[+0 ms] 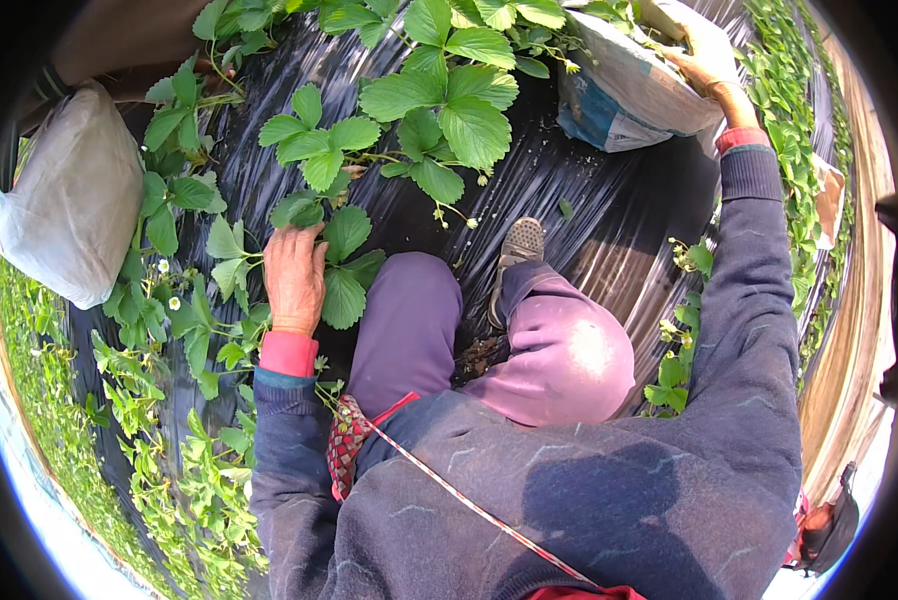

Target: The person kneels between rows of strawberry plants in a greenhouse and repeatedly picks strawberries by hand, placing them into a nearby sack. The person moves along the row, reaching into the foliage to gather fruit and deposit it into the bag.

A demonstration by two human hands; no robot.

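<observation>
My left hand (295,276) reaches into a strawberry plant (344,232). Its fingertips go under a leaf, so whether they grip anything is hidden. At the upper right, my right hand (708,56) grips the rim of a white and blue woven sack (621,94). The sack's mouth is open, and some green leaves show at it. Between my hands stands a larger strawberry plant (449,90) with broad leaves. Small flowers and green buds (456,216) hang from its stems over the black plastic mulch (449,240).
A co-worker's arm (118,45) is at the upper left, above a full whitish plastic bag (81,195). Strawberry plants with white flowers (174,303) grow along my left. Another green row (783,150) runs on the right. My shoe (524,244) rests between the rows.
</observation>
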